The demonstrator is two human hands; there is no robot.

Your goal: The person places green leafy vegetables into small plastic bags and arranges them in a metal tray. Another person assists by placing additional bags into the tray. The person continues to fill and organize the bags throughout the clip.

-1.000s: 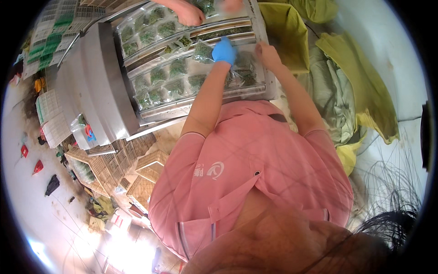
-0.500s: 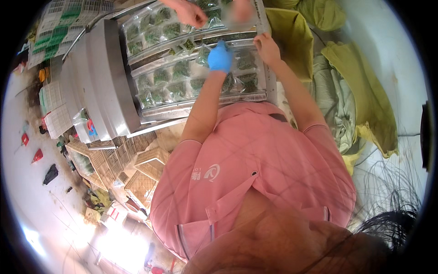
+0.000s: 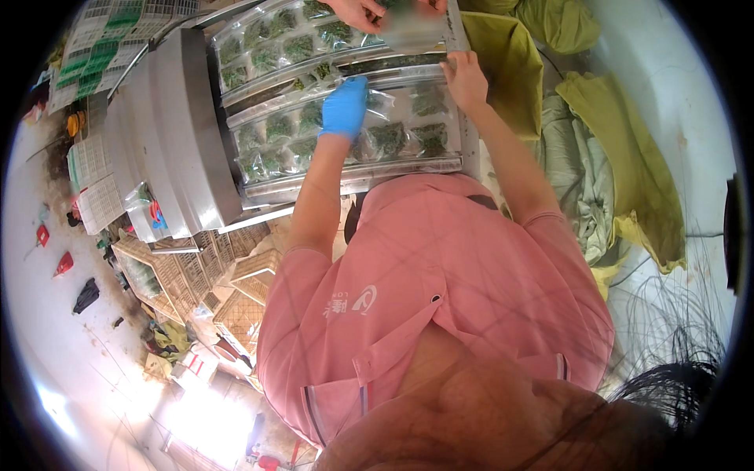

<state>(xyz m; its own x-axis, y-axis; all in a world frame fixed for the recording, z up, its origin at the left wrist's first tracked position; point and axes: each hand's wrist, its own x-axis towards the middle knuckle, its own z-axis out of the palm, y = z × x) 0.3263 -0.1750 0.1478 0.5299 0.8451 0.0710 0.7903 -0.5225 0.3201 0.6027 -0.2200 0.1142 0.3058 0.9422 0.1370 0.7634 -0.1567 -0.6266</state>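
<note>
My left hand (image 3: pixel 344 107), in a blue glove, is over the near row of clear bags of green leafy stuff on a metal machine bed. Its fingers are closed at the edge of a clear plastic bag (image 3: pixel 380 103), though the fingertips are partly hidden. At the bed's right end, my bare right hand (image 3: pixel 465 78) rests by the metal rim, fingers slightly bent and apart, with nothing seen in it. Filled bags (image 3: pixel 430 140) lie between my hands and my body. Across the bed, another person's hands (image 3: pixel 365 12) work over the far row of bags (image 3: pixel 334 33).
A curved steel cover (image 3: pixel 169 133) stands left of the bed. Beyond its right end is a yellow-green bin (image 3: pixel 506 74), with yellow-green cloth (image 3: pixel 628 157) and grey-green sacks nearby. Tan plastic crates (image 3: pixel 239 310) are on the floor at lower left.
My left hand has moved left along the near row, uncovering bags to its right. My right hand has shifted slightly. The other person's hands have moved to the right.
</note>
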